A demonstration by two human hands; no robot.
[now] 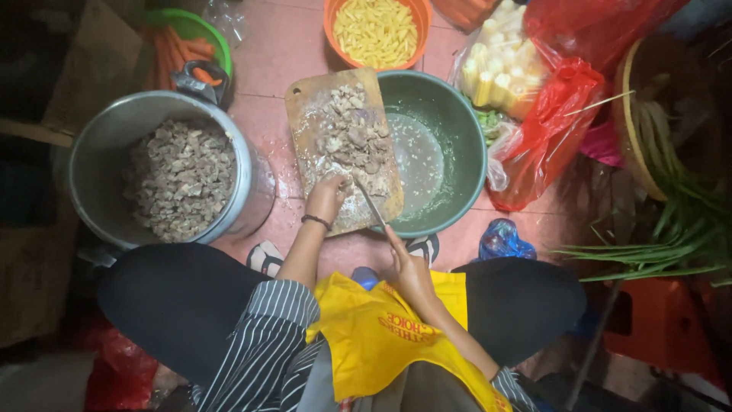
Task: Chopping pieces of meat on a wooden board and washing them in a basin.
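Note:
A wooden cutting board (pixel 305 103) lies on the pink tiled floor, one end resting over a green bowl (pixel 461 126). Chopped grey meat pieces (pixel 353 136) are piled on the board. My left hand (pixel 326 194) presses down on the meat at the board's near end, fingers curled over it. My right hand (pixel 404 263) grips the handle of a knife (pixel 371 204), whose blade points up toward the meat beside my left hand. I sit with knees apart, a yellow apron over my lap.
A large metal pot (pixel 99 145) full of chopped meat stands at left. An orange bowl of cut yellow sticks (pixel 375 30), a green tub of carrots (pixel 187 49), red plastic bags (pixel 549 130), bagged baby corn (pixel 496 72) and green onion stalks (pixel 679 229) surround the board.

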